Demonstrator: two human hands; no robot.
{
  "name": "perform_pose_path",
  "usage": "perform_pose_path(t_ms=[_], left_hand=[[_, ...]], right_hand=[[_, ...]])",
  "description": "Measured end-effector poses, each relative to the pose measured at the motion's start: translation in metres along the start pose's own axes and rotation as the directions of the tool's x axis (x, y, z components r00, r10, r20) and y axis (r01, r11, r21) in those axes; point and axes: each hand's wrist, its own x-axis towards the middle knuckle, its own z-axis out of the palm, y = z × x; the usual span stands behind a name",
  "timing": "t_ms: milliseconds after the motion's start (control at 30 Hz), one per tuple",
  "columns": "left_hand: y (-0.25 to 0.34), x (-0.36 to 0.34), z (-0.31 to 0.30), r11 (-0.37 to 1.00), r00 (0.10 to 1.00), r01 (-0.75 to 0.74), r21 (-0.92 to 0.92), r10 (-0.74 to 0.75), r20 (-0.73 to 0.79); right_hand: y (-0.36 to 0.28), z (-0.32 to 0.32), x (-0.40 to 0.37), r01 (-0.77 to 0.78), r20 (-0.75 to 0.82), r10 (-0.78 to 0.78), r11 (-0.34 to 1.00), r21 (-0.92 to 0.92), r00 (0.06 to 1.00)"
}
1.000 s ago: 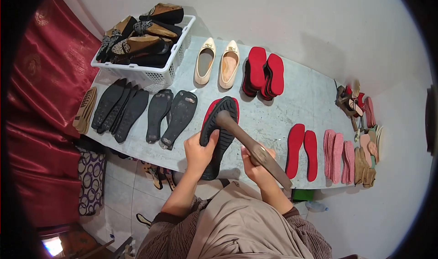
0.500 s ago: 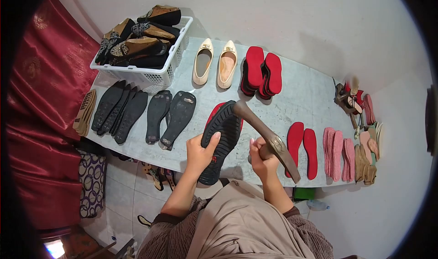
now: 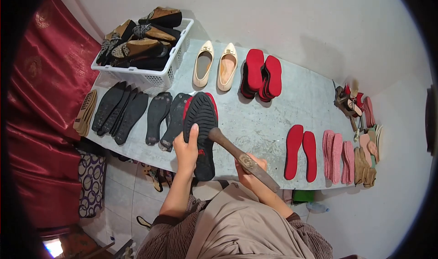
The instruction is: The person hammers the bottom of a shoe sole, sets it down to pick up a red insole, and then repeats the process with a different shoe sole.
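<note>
My left hand (image 3: 186,154) grips a black ridged sole (image 3: 203,122) by its left side, thumb on the ridges. A red edge (image 3: 186,107) shows behind the sole's upper part. In my right hand (image 3: 250,170) is a hammer (image 3: 248,162), its rounded head end against or just beside the right edge of the sole; whether they touch is unclear. Black soles (image 3: 158,117) lie just left of my left hand. Two red insoles (image 3: 294,152) are on the table to the right of my right hand.
On the table (image 3: 255,122) a white basket (image 3: 132,74) of shoes stands at the back left. Cream shoes (image 3: 203,67) and stacked red insoles (image 3: 254,69) are at the back. Pink insoles (image 3: 337,156) and tools (image 3: 356,122) lie right, more black soles (image 3: 131,117) left.
My left hand has moved left with the sole, which is now more upright. My right hand has moved left and slightly down, bringing the hammer's head lower along the sole.
</note>
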Motion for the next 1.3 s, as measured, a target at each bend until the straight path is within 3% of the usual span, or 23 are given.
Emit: perform_pose_path(t_ms=[67, 133, 167, 200, 233, 333, 367, 400, 467, 600, 633, 700, 733, 800, 900, 1000, 1033, 1067, 1133, 1167, 1200, 1267, 1300], left_hand=[[-0.005, 0.004, -0.005, 1.0, 1.0, 0.019, 0.021, -0.02, 0.009], [-0.008, 0.006, -0.007, 0.992, 1.0, -0.013, 0.129, 0.012, 0.005], [-0.007, 0.008, -0.005, 0.992, 1.0, -0.015, 0.129, 0.015, 0.004], [-0.007, 0.009, -0.002, 0.998, 0.998, 0.047, -0.051, -0.049, -0.045], [-0.007, 0.007, -0.001, 0.967, 0.989, 0.104, -0.231, -0.126, -0.081], [-0.002, 0.007, -0.007, 0.97, 0.987, 0.146, -0.196, -0.155, -0.033], [-0.001, 0.01, -0.012, 0.981, 0.981, 0.193, 0.03, -0.192, -0.015], [0.001, 0.01, -0.01, 0.982, 0.982, 0.188, 0.029, -0.188, -0.015], [0.006, 0.011, -0.006, 0.939, 0.977, 0.151, -0.308, -0.19, -0.098], [0.004, 0.013, -0.017, 0.943, 0.97, 0.218, -0.25, -0.238, -0.055], [-0.001, 0.016, -0.02, 0.984, 0.981, 0.175, -0.019, -0.176, -0.078], [0.004, 0.018, -0.018, 0.975, 0.974, 0.178, -0.134, -0.194, -0.12], [0.005, 0.018, -0.017, 0.952, 0.962, 0.184, -0.245, -0.226, -0.156], [0.0, 0.019, -0.023, 0.952, 0.961, 0.195, -0.238, -0.233, -0.146], [0.0, 0.02, -0.021, 0.969, 0.974, 0.123, -0.212, -0.159, -0.164], [-0.005, 0.021, -0.023, 0.997, 0.98, 0.053, -0.049, -0.062, -0.191], [-0.006, 0.021, -0.024, 0.988, 0.975, 0.083, -0.13, -0.107, -0.194], [-0.006, 0.022, -0.026, 0.971, 0.969, 0.109, -0.213, -0.151, -0.195], [-0.013, 0.026, -0.035, 0.982, 0.973, 0.091, -0.166, -0.123, -0.197], [-0.015, 0.027, -0.037, 0.972, 0.971, 0.119, -0.203, -0.157, -0.182], [-0.016, 0.028, -0.038, 0.96, 0.968, 0.15, -0.237, -0.191, -0.162], [-0.022, 0.03, -0.036, 0.951, 0.969, 0.139, -0.278, -0.188, -0.161], [-0.025, 0.029, -0.036, 0.94, 0.966, 0.148, -0.307, -0.205, -0.16]], right_hand=[[0.003, -0.001, 0.001, -0.022, 0.158, 0.026, 0.999, -0.029, 0.987], [-0.001, 0.001, 0.001, 0.008, 0.155, 0.003, 0.997, -0.073, 0.988], [0.0, 0.002, -0.001, 0.029, 0.163, -0.035, 0.999, 0.038, 0.986], [0.0, 0.003, -0.004, 0.043, 0.17, -0.068, 0.988, 0.147, 0.983], [0.002, 0.008, -0.008, 0.113, 0.164, -0.127, 0.99, 0.088, 0.978], [-0.01, 0.01, -0.003, -0.021, 0.269, 0.024, 1.0, -0.015, 0.963], [-0.013, 0.008, 0.0, 0.051, 0.261, -0.032, 0.996, -0.068, 0.965], [-0.009, 0.009, -0.002, 0.054, 0.258, -0.035, 0.996, -0.067, 0.965], [0.001, 0.013, -0.008, 0.095, 0.217, -0.113, 0.991, 0.089, 0.97], [-0.001, 0.01, -0.004, 0.038, 0.349, -0.076, 0.993, 0.115, 0.934], [-0.003, 0.008, -0.001, 0.047, 0.375, -0.064, 0.997, 0.055, 0.925], [-0.002, 0.01, 0.003, 0.06, 0.402, -0.054, 0.998, -0.002, 0.914], [0.002, 0.011, 0.001, 0.026, 0.412, -0.063, 0.995, 0.094, 0.909], [0.008, 0.008, -0.004, -0.023, 0.427, -0.059, 0.982, 0.185, 0.902], [0.006, -0.001, 0.005, 0.117, 0.56, -0.002, 0.978, -0.17, 0.829], [0.018, -0.008, 0.006, 0.026, 0.56, -0.002, 0.999, -0.035, 0.828], [0.027, -0.007, 0.004, -0.097, 0.547, 0.046, 0.993, 0.066, 0.836], [0.035, -0.002, 0.004, -0.101, 0.546, 0.049, 0.993, 0.064, 0.836], [0.047, 0.009, 0.007, 0.01, 0.191, 0.0, 0.999, -0.05, 0.982], [0.054, 0.01, 0.012, -0.133, 0.18, 0.145, 0.988, -0.078, 0.973], [0.064, 0.014, 0.016, -0.143, 0.168, 0.155, 0.987, -0.078, 0.974], [0.086, 0.023, 0.02, -0.212, 0.056, 0.247, 0.909, -0.36, 0.967], [0.094, 0.028, 0.02, -0.224, 0.046, 0.256, 0.907, -0.357, 0.965]])
